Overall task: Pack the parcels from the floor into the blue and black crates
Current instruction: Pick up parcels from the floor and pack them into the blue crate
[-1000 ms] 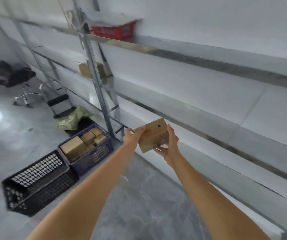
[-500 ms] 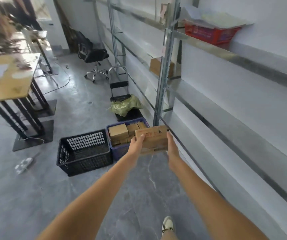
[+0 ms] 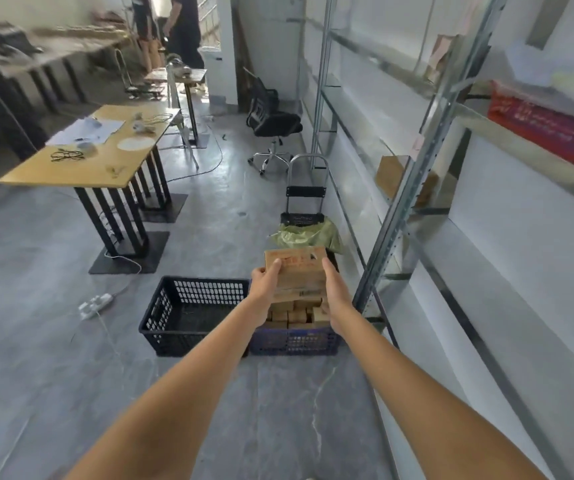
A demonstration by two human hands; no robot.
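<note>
A brown cardboard parcel (image 3: 297,273) with red print is held in the air between both my hands, above the blue crate (image 3: 294,341). My left hand (image 3: 264,285) grips its left side, with the thumb on top. My right hand (image 3: 335,294) holds its right side. The blue crate stands on the floor and holds several cardboard parcels (image 3: 294,313), partly hidden behind my hands. Directly left of it, touching it, stands the black crate (image 3: 174,336); I see nothing inside it.
Metal shelving (image 3: 393,220) runs along the right wall. Behind the crates lie a green bag (image 3: 308,237) and a folding hand trolley (image 3: 304,192). A power strip (image 3: 95,304) lies on the floor at left, near a wooden table (image 3: 84,157). An office chair (image 3: 273,123) stands farther back.
The view has swung left and toward the crates. The parcel, still held in both hands, has gone from beside the shelf to above the blue crate.
</note>
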